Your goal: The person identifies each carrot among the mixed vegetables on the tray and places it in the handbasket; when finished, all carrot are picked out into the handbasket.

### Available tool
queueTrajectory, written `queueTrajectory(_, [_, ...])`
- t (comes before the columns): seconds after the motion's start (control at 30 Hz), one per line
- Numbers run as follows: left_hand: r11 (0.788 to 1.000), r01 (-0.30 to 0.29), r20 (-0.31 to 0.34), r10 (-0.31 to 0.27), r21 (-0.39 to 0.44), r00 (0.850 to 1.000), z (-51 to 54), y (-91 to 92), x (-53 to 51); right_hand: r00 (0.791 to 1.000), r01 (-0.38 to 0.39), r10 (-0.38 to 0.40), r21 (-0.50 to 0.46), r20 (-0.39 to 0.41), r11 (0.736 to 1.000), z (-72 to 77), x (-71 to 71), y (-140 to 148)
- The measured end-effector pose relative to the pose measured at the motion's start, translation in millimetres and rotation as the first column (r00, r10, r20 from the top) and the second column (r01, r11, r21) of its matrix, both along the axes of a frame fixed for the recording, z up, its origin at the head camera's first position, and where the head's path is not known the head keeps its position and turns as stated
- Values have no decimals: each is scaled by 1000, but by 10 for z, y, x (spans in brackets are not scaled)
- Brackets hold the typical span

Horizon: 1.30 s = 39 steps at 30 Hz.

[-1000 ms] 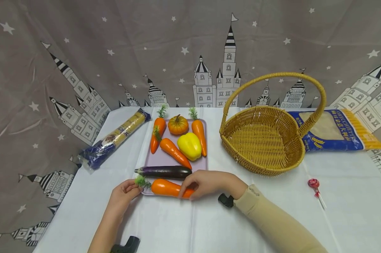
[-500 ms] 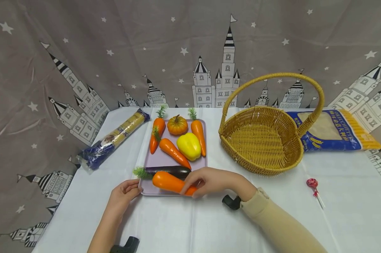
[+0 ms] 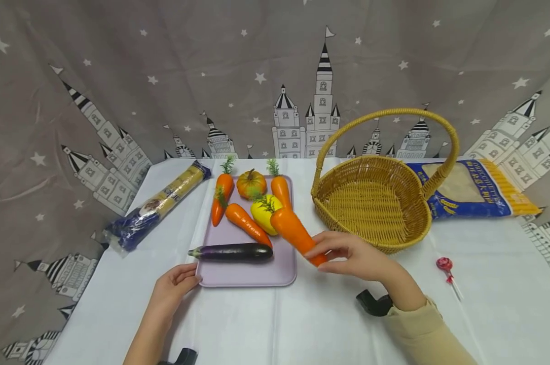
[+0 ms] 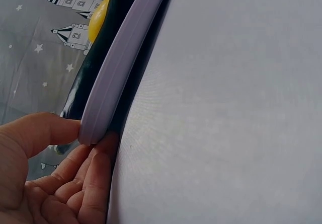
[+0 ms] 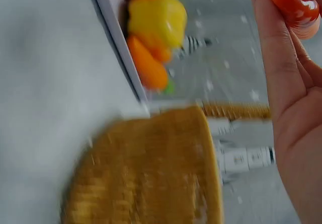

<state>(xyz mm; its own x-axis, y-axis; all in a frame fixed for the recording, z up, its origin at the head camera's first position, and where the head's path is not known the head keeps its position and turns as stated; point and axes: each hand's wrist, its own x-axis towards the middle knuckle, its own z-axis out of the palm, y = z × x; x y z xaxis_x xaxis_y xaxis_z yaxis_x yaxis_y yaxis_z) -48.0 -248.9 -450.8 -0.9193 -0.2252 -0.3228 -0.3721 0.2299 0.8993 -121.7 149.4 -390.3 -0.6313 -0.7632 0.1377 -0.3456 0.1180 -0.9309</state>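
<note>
My right hand [image 3: 359, 256] pinches an orange carrot [image 3: 293, 230] by its narrow end, raised over the tray's right edge with its leafy top toward the yellow bell pepper [image 3: 260, 219]. In the right wrist view the carrot's red-orange tip [image 5: 297, 5] shows between fingers and thumb. My left hand [image 3: 173, 286] grips the near left corner of the lilac tray [image 3: 247, 280]; the left wrist view has the thumb against the rim [image 4: 95, 113] and fingers under it. On the tray lie an eggplant [image 3: 233, 252], a small pumpkin [image 3: 251, 183] and three other carrots.
A wicker basket [image 3: 420, 235] with a tall handle stands right of the tray. Behind it lies a blue pasta bag [image 3: 484, 200]. A red lollipop [image 3: 444, 264] is at the right, and a long pasta packet [image 3: 160, 203] at the left. A printed curtain hangs behind.
My right hand has lifted the carrot off the front of the tray and carried it right and up, turning its leafy end away from me. The left hand stays at the tray corner.
</note>
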Motion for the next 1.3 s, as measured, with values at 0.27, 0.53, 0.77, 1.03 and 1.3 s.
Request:
queueTrajectory(0.27, [1000,-10,7,10,11,1000,-13,-7,-4,969,242,-244,-61,-42,968,86,117,568])
queueTrajectory(0.53, [1000,-9,0,9,15,1000,-21,-22,-5,897,437,-439,-64,-40,897,78,107,927])
queueTrajectory(0.77, [1000,-6,-4,6,29,1000,-62,-21,-18,791,608,-612,138,-13,782,134,-5,1012])
queueTrajectory(1.03, [1000,-10,-13,10,10,1000,-76,1,-26,755,651,-601,414,-263,636,147,-237,1008])
queueTrajectory(1.3, [1000,-24,-9,25,14,1000,-57,-1,-4,787,613,-503,546,-357,571,68,-430,896])
